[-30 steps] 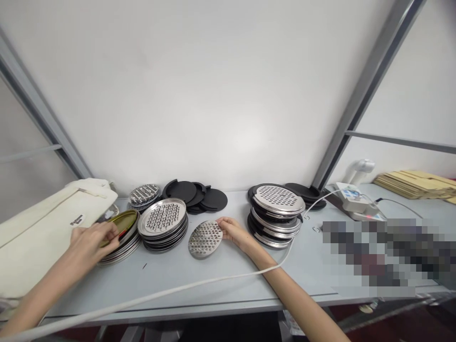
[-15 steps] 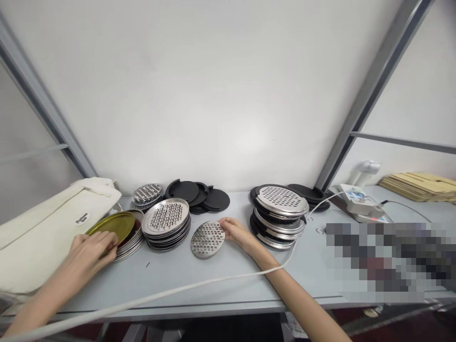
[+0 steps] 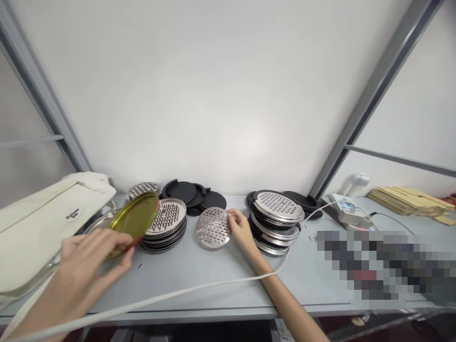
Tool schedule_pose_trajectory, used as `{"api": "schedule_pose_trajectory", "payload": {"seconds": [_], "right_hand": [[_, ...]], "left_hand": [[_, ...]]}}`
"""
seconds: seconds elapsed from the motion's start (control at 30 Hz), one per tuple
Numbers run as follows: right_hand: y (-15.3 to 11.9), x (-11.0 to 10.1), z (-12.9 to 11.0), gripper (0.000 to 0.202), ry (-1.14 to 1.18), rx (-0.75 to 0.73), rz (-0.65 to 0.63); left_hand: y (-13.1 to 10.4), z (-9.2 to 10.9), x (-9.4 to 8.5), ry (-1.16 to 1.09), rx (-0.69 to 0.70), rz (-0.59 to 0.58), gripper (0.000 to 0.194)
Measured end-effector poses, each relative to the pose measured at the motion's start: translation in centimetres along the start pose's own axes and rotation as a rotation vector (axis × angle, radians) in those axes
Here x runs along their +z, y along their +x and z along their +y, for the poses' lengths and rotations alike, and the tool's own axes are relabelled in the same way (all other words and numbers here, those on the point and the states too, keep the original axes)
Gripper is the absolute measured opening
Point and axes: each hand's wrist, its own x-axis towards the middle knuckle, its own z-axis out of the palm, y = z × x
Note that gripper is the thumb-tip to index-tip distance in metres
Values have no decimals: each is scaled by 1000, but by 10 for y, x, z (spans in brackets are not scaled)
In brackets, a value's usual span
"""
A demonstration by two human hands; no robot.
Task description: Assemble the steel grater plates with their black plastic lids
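Note:
My left hand (image 3: 96,261) grips a gold-coloured round lid (image 3: 133,218) by its near edge, raised and tilted above the stack of silver lids (image 3: 101,223) at the left. Between finger and thumb, my right hand (image 3: 239,230) pinches the rim of a round perforated metal grater disc (image 3: 213,228), which stands tilted over the table. Left of that disc is a stack of grater plates (image 3: 169,216), its left side partly covered by the gold lid. On my right hand's other side rises a stack of silver and black rings topped with a slotted plate (image 3: 280,205).
Black round holders (image 3: 181,192) lie by the wall. A cream bag (image 3: 46,228) sits far left. A white cable (image 3: 199,285) crosses the front of the grey table (image 3: 221,299). At right are a white device (image 3: 351,209) and brown flat pieces (image 3: 406,204).
My left hand has lifted the gold lid off its stack and brought it rightward, tilting it. The grater disc in my right hand has turned more upright towards me and risen slightly.

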Motion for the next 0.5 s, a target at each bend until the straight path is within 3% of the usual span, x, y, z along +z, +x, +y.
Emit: {"api": "schedule_pose_trajectory", "payload": {"seconds": [0.13, 0.2, 0.23, 0.27, 0.37, 0.4, 0.5], "right_hand": [[-24, -17, -33, 25, -312, -340, 44], [-41, -32, -51, 25, -496, -430, 59], [-51, -39, -60, 25, -596, -484, 101], [-61, -47, -68, 25, -701, -543, 177], [-86, -62, -84, 24, -934, -719, 375], [-92, -64, -87, 24, -970, -753, 429], [-99, -60, -91, 25, -959, -740, 497]], "left_hand": [[-12, 71, 25, -41, 169, 24, 14], [-17, 106, 39, -107, 335, 73, 14], [-18, 120, 46, -138, 425, 155, 15], [-19, 132, 53, -132, 512, 146, 15], [-16, 151, 74, -112, 665, 220, 18], [-13, 154, 81, -96, 690, 192, 16], [1, 155, 103, -19, 729, 156, 13]]}}
